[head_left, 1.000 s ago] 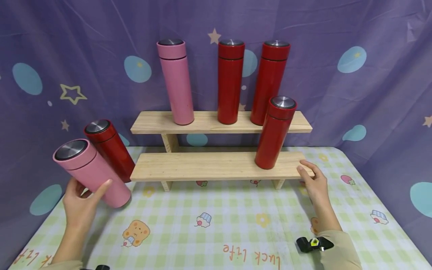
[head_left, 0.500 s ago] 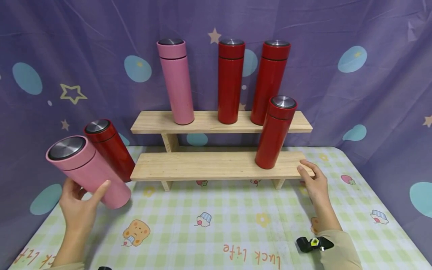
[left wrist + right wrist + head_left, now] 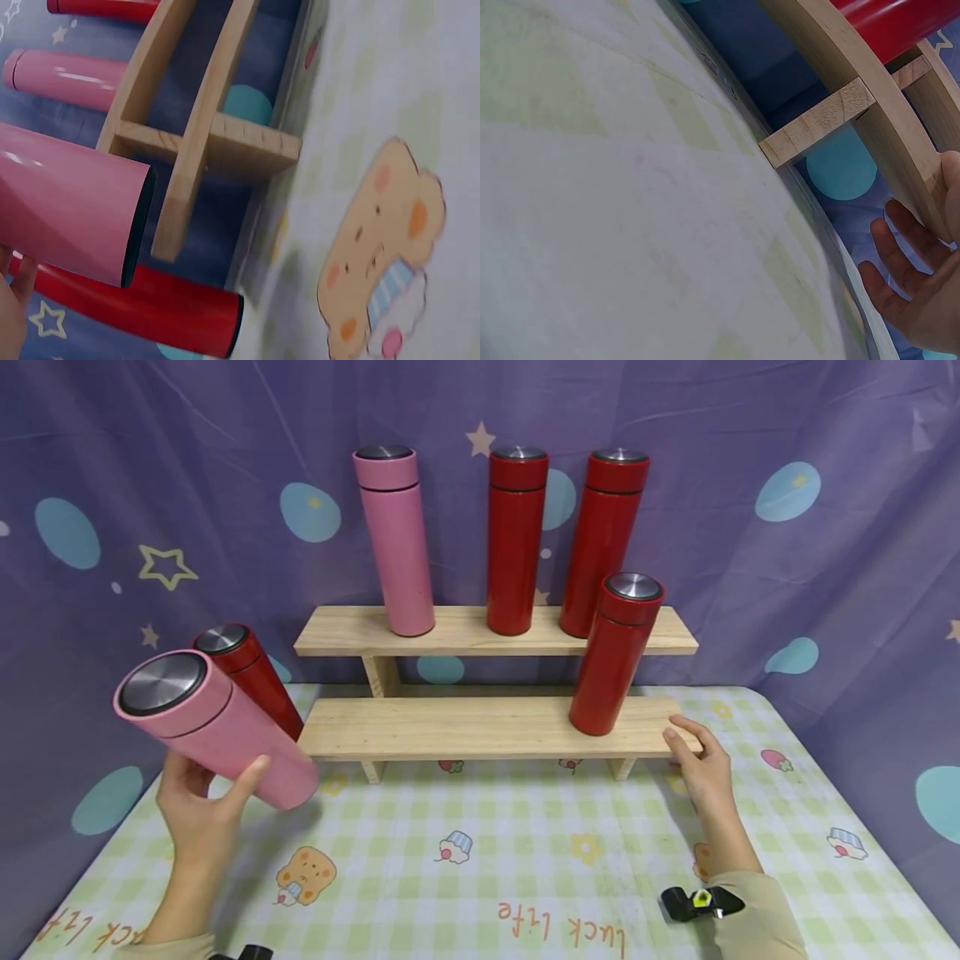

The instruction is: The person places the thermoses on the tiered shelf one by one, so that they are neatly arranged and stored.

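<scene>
In the head view my left hand point(image 3: 198, 810) grips a pink vacuum flask point(image 3: 225, 731) around its lower body, thumb on the near side. The flask leans left, its steel-topped lid toward me and its base beside the lower shelf's left end. In the left wrist view the flask point(image 3: 67, 202) hangs in the air above the table. Behind it, partly hidden, a red flask point(image 3: 262, 681) stands left of the shelf. My right hand point(image 3: 705, 768) holds the right end of the two-tier wooden shelf point(image 3: 450, 727), thumb and forefinger on top, other fingers point(image 3: 900, 262) lower down.
On the upper tier point(image 3: 457, 643) stand a pink flask point(image 3: 397, 552) and two red ones, a middle flask point(image 3: 516, 543) and a right-hand flask point(image 3: 603, 547). Another red flask point(image 3: 611, 660) occupies the lower tier's right part. A checked cloth point(image 3: 517, 843) covers the table; a purple curtain point(image 3: 750, 577) hangs behind.
My left hand has lifted the pink flask and brought it slightly right, toward the shelf, tilting it more. It now covers more of the red flask behind. My right hand stays put.
</scene>
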The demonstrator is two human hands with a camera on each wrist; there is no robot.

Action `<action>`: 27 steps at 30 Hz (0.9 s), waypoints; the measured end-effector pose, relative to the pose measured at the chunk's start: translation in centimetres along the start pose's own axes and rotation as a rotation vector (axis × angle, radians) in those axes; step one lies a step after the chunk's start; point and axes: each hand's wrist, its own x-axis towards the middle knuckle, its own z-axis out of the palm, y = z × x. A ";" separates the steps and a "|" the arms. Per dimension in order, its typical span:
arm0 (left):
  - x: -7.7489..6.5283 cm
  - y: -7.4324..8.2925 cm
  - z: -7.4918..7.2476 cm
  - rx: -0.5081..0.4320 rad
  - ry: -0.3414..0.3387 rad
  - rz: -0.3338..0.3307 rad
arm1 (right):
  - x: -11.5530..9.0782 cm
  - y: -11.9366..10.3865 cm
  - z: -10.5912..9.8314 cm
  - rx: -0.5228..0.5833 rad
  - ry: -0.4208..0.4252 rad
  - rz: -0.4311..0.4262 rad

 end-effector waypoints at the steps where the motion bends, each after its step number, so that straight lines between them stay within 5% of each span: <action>1: 0.0 0.1 0.2 -0.032 -0.006 0.013 | 0.0 0.0 0.0 -0.001 -0.003 0.002; 5: 0.0 0.4 1.4 -0.131 -0.020 0.046 | 0.0 0.1 0.0 0.002 0.003 0.004; 11: 0.0 1.2 3.0 -0.141 -0.050 0.081 | 0.1 0.1 0.0 -0.004 0.015 -0.001; 21: -0.1 1.9 5.7 -0.127 -0.073 0.051 | 0.0 0.0 0.1 -0.007 0.014 0.000; 27: -0.2 2.3 7.2 -0.255 -0.088 0.005 | 0.0 0.0 0.0 -0.006 0.003 -0.008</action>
